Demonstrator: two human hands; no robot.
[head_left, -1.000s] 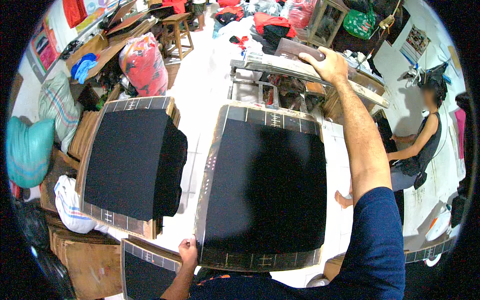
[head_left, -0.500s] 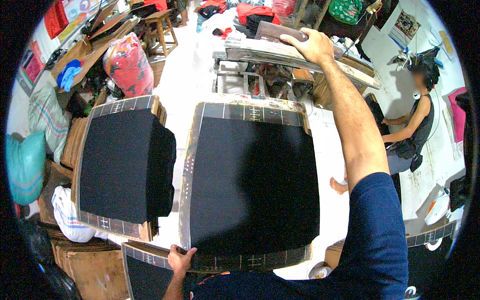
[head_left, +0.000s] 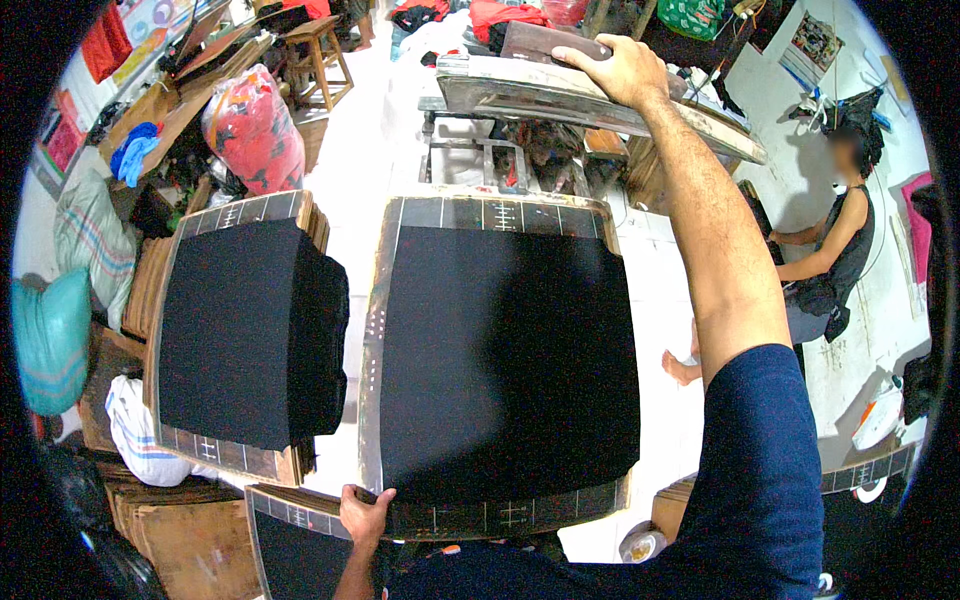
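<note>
A board (head_left: 372, 420) with black fabric (head_left: 510, 360) laid flat on it lies in front of me, ruled marks showing along its far and near ends. My left hand (head_left: 366, 514) is closed on its near left corner, the thumb on top. Beyond the far end, my right hand (head_left: 632, 75) is closed over a dark brown squeegee-like bar (head_left: 535, 43). Directly below that bar is a pale, worn frame (head_left: 550, 92), seen nearly edge-on and raised off the board. Whether my right fingers also grip the frame is hidden.
Another board with black fabric (head_left: 230, 335) tops a stack to the left. Past it stand a red-filled plastic bag (head_left: 255, 130), a teal sack (head_left: 50, 340) and a wooden stool (head_left: 318, 60). At right a seated person (head_left: 845, 230) works; a small cup (head_left: 640, 546) stands near my right elbow.
The pale frame and brown bar have shifted slightly left and up in view with my right hand, and more of the frame's side shows. My left hand keeps its hold on the corner.
</note>
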